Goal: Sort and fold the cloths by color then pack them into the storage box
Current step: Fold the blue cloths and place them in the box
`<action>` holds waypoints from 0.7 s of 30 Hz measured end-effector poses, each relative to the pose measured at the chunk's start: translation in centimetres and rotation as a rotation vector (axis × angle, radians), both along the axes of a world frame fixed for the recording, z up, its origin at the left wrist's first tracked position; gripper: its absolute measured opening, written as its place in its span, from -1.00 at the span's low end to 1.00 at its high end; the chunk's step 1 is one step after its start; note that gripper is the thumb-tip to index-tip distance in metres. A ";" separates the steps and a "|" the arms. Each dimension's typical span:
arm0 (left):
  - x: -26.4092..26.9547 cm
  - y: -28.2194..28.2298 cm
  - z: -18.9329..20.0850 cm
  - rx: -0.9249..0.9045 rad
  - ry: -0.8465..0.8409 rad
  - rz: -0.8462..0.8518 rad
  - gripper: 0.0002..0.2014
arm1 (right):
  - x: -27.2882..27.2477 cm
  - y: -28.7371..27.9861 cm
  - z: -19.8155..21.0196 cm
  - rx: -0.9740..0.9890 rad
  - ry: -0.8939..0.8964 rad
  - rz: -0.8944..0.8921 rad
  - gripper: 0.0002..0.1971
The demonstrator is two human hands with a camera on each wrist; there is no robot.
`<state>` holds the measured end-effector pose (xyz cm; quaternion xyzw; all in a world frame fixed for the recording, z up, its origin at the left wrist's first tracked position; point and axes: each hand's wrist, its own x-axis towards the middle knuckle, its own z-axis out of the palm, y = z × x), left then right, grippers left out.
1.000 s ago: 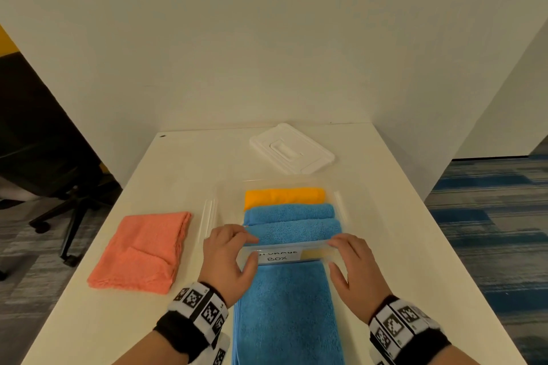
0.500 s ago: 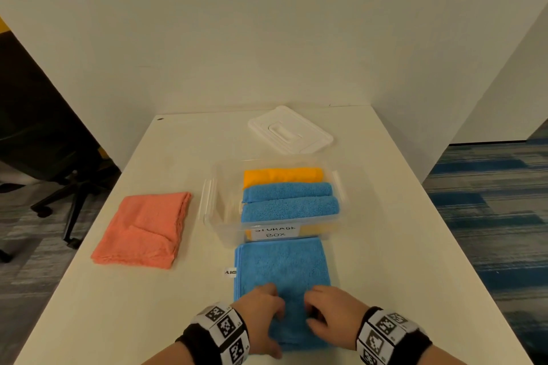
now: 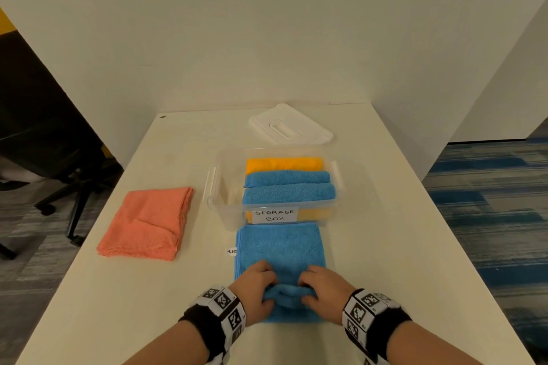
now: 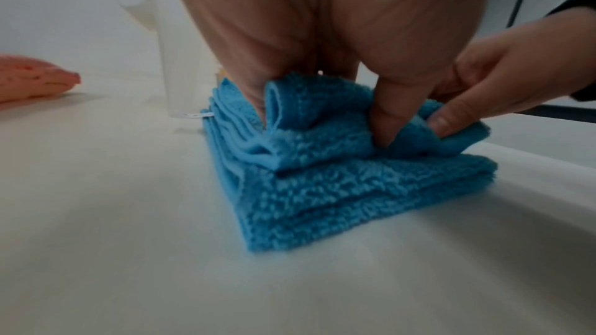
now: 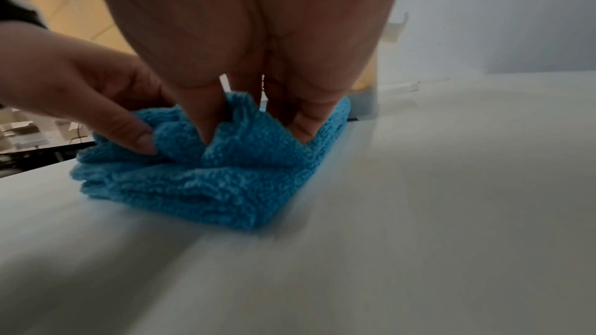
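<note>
A folded blue cloth lies on the white table just in front of the clear storage box. My left hand and right hand both pinch its top layer near the near edge, bunching up a ridge of fabric. In the left wrist view the thumb and fingers of my left hand grip the blue cloth. In the right wrist view my right hand pinches the same blue cloth. Inside the box lie two rolled blue cloths and an orange-yellow cloth.
A folded salmon cloth lies on the table to the left of the box. The white lid rests behind the box. A black office chair stands off the table's left side, and walls close the back.
My hands left the box's front rim and came back to the near end of the blue cloth. They now pinch and lift its top layer.
</note>
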<state>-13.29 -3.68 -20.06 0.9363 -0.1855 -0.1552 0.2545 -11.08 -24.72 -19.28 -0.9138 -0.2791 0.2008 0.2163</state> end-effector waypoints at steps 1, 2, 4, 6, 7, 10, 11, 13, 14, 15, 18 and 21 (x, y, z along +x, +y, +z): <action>0.3 0.2 0.1 -0.009 -0.001 0.010 -0.75 | 0.3 0.1 -0.1 -0.003 0.007 -0.018 -0.78; 0.5 0.3 0.2 -0.024 -0.009 0.021 -0.78 | 0.5 0.1 -0.1 -0.017 0.012 -0.028 -0.78; 0.7 0.6 0.4 -0.038 -0.009 0.050 -0.85 | 1.0 0.2 -0.1 -0.060 0.019 -0.036 -0.78; 0.7 0.9 0.5 -0.039 0.012 0.075 -0.84 | 1.1 0.2 0.1 -0.068 0.025 -0.049 -0.81; 0.7 1.0 0.6 -0.037 0.024 0.079 -0.86 | 1.1 0.2 0.1 -0.055 0.029 -0.063 -0.81; 0.8 1.3 0.4 -0.021 0.027 0.054 -0.87 | 1.0 0.5 0.5 -0.034 0.014 -0.093 -0.81; 0.9 1.4 0.3 -0.020 0.025 0.057 -0.85 | 0.9 0.6 0.7 -0.028 0.005 -0.089 -0.80; 1.1 1.3 0.0 -0.018 0.019 0.081 -0.82 | 0.5 0.9 1.1 -0.046 -0.013 -0.034 -0.72; 1.2 1.3 0.0 -0.013 0.016 0.093 -0.81 | 0.3 0.9 1.1 -0.089 -0.032 0.014 -0.65; 1.3 1.2 -0.1 -0.007 0.013 0.102 -0.79 | 0.1 1.1 1.0 -0.153 -0.057 0.061 -0.61; 1.5 0.9 0.1 0.017 0.019 0.113 -0.77 | 0.1 1.6 0.7 -0.281 -0.109 0.097 -0.72; 1.1 0.4 1.0 0.052 -0.003 0.090 -0.80 | 1.0 1.9 0.7 -0.311 -0.081 0.049 -0.76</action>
